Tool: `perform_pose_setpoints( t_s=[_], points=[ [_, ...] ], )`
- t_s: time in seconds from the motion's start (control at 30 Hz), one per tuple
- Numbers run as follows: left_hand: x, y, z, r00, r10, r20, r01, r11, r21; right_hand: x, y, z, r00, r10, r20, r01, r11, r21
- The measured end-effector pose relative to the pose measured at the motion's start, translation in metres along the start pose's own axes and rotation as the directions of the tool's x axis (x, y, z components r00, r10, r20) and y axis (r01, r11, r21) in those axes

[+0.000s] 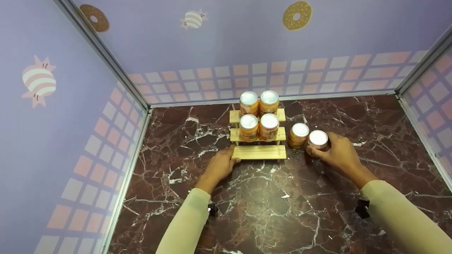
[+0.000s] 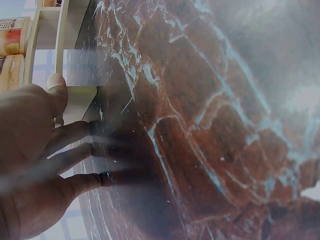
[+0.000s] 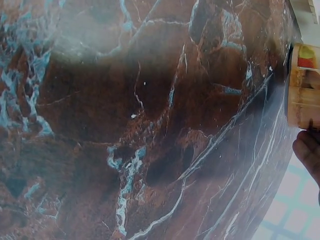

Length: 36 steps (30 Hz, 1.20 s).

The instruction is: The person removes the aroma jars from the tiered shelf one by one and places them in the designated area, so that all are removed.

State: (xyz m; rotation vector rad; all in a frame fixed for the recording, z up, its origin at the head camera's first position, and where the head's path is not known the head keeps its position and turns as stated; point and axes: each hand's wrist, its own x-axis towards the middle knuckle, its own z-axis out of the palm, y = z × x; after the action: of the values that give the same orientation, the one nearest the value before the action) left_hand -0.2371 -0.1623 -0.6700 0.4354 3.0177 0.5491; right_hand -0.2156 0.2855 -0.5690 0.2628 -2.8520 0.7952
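A small three-step wooden rack point(image 1: 259, 152) stands on the marble-patterned surface. Two orange-labelled cans with silvery lids are on its top step, among them a can point(image 1: 269, 102); two more, including another can point(image 1: 249, 127), stand on the middle step. The lowest step is bare. My left hand point(image 1: 220, 164) holds the left end of that step, thumb at the front edge. In the left wrist view the thumb point(image 2: 57, 92) lies against the rack. To the rack's right stands a can point(image 1: 298, 135). Close beside it, my right hand point(image 1: 340, 151) grips another can point(image 1: 317, 138) between thumb and fingers.
A patterned back wall point(image 1: 219, 42) rises close behind the rack. The left side wall point(image 1: 81, 148) and right side wall point(image 1: 432, 106) bound the dark red marbled surface point(image 1: 268, 211). Dark wrist straps show at both sleeves.
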Motion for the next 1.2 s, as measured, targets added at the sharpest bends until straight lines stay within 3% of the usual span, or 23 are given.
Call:
perform_pose_setpoints(
  t_s=[0.27, 0.87, 1.2],
  points=[
    [0.001, 0.0, -0.001, 1.0, 0.003, -0.004, -0.003, 1.0, -0.004, 0.006, 0.007, 0.003, 0.998, -0.027, -0.06, 0.026, 1.0, -0.011],
    [-0.002, 0.002, -0.003, 1.0, 0.019, -0.014, -0.02, 0.999, -0.051, 0.015, 0.007, 0.006, 0.997, 0.036, -0.068, -0.036, 0.999, -0.001],
    [-0.001, 0.001, -0.002, 1.0, 0.016, -0.01, -0.016, 1.0, -0.021, 0.02, 0.008, 0.005, 0.996, 0.076, -0.041, -0.075, 0.997, 0.017]
  ],
)
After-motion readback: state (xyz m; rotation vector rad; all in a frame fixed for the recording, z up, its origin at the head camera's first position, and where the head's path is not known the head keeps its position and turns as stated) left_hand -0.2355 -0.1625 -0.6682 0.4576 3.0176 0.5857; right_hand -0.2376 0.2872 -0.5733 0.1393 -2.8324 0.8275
